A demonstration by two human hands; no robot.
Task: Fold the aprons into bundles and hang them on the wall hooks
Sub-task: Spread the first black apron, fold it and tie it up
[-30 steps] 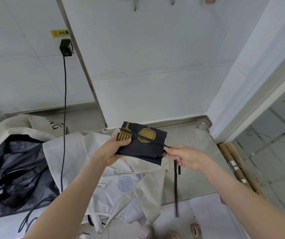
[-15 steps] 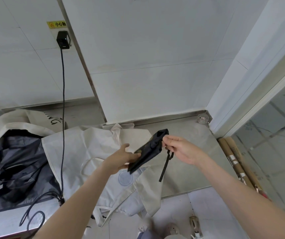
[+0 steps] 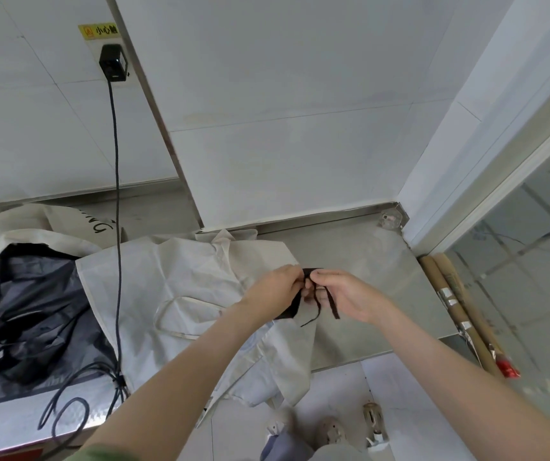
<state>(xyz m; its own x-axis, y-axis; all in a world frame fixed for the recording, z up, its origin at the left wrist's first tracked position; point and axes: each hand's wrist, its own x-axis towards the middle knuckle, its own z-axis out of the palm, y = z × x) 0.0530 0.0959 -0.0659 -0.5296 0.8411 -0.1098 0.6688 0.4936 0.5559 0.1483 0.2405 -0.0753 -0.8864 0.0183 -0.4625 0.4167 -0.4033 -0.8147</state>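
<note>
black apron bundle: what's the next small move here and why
Probably cinch the strap into a knot. The left hand grips the black apron bundle, the right hand pinches the strap beside it, and its loose ends hang free, so the bundle looks untied.

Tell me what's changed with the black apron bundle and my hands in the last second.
The black apron bundle turned from flat, logo showing, to edge-on, and now hangs mostly hidden behind the left hand that holds it. The right hand moved in beside the left, pinching the strap. The white apron and dark apron on the counter stayed put.
</note>
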